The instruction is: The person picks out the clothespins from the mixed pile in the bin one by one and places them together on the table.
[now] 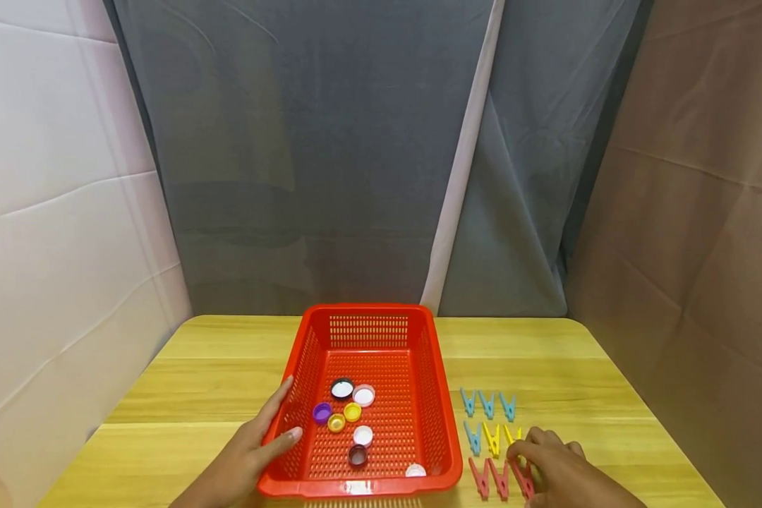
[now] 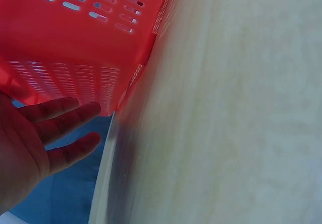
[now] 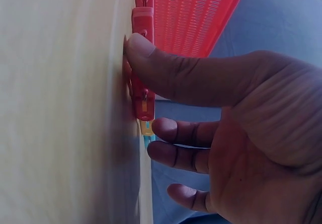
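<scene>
A red plastic basket (image 1: 447, 430) stands on the table. My left hand (image 1: 250, 451) holds its left side, thumb over the rim and fingers along the outside; in the left wrist view the fingers (image 2: 65, 126) lie nearly straight beside the perforated wall. My right hand (image 1: 555, 462) is at the right end of the front row of clothespins, thumb and index finger pinching a red clothespin (image 1: 525, 485). The thumb (image 3: 143, 48) partly covers the red ones in the right wrist view. Two more red clothespins (image 1: 490, 478) lie to its left.
Inside the basket lie several bottle caps, among them a purple cap (image 1: 322, 413), a black-rimmed cap (image 1: 341, 388) and a brown cap (image 1: 358, 455). Behind the red row are yellow clothespins (image 1: 492, 439) and several blue clothespins (image 1: 487, 404). A grey curtain (image 1: 330, 176) hangs beyond the wooden table (image 1: 241, 353).
</scene>
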The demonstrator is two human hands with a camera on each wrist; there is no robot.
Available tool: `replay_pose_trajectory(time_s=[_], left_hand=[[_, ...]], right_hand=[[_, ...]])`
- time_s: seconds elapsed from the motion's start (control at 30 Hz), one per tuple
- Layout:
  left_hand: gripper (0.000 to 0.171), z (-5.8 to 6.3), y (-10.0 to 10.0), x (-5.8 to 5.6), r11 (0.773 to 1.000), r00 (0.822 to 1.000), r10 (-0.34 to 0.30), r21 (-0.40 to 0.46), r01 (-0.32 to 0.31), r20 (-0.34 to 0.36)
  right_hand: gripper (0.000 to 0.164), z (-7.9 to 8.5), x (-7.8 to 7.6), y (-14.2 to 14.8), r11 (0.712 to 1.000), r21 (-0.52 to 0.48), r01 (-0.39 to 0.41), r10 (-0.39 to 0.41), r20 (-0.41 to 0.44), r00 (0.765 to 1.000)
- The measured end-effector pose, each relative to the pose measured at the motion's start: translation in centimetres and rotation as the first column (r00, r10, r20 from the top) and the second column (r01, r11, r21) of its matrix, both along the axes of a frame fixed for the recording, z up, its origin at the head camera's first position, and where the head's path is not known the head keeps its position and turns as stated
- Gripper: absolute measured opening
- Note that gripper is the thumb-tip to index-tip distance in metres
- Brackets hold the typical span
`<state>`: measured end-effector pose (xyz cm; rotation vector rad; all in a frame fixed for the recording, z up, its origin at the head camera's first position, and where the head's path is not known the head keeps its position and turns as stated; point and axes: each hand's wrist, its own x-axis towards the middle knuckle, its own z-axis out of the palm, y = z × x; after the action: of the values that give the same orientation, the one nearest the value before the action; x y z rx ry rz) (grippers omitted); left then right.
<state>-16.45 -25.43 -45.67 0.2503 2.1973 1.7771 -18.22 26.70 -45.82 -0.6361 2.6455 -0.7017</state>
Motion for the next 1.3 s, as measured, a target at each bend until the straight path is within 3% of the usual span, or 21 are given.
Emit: replay_pose_trajectory(time_s=[0.93,1.3], left_hand=[[0.089,0.07,0.02,0.11,1.0,1.0,0.0,0.001,0.0,-0.008],[0.088,0.12,0.03,0.11,1.0,1.0,-0.003,0.004,0.003,-0.017]], right_hand=[[0.044,-0.23,-0.21,0.1,1.0,0.003,-0.002,0.002,0.011,1.0],[0.057,0.17,0.07,-0.1,1.0,0.011,-0.005,0.006,-0.069,0.998]])
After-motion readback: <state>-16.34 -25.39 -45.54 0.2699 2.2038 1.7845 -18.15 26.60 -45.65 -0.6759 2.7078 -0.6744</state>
